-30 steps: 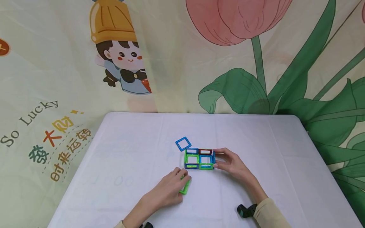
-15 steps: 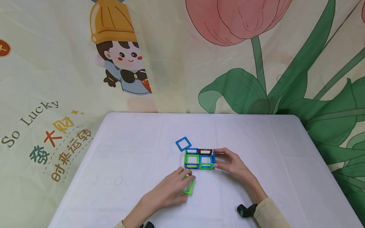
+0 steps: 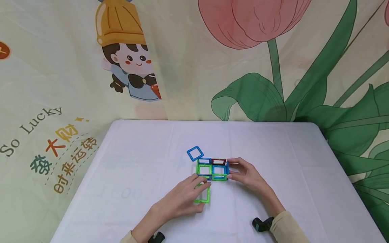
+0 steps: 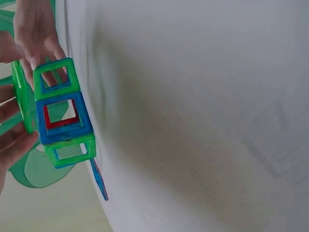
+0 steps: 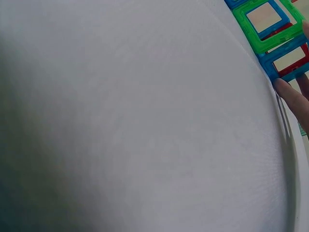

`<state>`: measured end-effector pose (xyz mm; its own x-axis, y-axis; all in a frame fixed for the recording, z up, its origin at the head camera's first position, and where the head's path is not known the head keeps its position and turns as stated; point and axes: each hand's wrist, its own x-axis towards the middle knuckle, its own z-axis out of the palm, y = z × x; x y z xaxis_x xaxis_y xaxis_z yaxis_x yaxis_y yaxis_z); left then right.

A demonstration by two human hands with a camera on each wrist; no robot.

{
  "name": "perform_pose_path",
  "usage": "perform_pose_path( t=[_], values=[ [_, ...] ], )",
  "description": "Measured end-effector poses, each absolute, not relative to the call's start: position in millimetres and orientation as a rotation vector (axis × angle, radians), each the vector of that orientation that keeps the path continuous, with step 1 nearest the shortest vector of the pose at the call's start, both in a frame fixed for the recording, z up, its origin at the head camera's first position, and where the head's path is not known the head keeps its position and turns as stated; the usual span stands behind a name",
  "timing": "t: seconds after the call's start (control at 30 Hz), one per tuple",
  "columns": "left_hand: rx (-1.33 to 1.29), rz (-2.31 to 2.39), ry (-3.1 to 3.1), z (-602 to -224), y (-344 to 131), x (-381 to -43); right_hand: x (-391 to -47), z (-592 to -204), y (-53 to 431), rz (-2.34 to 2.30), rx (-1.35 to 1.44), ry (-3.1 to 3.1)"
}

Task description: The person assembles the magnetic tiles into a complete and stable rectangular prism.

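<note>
In the head view my left hand [image 3: 180, 199] holds a green square magnetic tile [image 3: 208, 195] by its edges, fingers along the far side and thumb at the near side. This tile is just in front of a low box of joined magnetic tiles [image 3: 211, 169], framed in green, blue and red. My right hand [image 3: 250, 175] grips the box's right end between thumb and fingers. The left wrist view shows the green tile [image 4: 21, 96] edge-on beside the box [image 4: 65, 134]. In the right wrist view, fingertips [image 5: 285, 89] touch a lower corner of the box.
A loose blue square tile [image 3: 189, 156] lies at the box's back left corner. White cloth covers the table [image 3: 146, 152], whose back edge meets a printed backdrop [image 3: 182, 67]. Black wrist cameras [image 3: 262, 224] are worn near both sleeves.
My left hand has carried the green tile to the right and toward the box, and more of the tile's face shows. The right hand and the box have stayed in place.
</note>
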<state>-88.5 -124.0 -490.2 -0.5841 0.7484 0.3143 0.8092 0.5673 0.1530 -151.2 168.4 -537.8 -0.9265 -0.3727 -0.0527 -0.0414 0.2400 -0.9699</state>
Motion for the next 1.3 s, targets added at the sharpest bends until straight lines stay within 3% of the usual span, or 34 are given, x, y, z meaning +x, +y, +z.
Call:
perform_pose_path(
  t=[1.3],
  values=[
    [-1.241,-0.646,-2.631,-472.1,-99.1,-142.1,-153.2,-543.5,170.5,-1.79,-0.455,2.204]
  ],
)
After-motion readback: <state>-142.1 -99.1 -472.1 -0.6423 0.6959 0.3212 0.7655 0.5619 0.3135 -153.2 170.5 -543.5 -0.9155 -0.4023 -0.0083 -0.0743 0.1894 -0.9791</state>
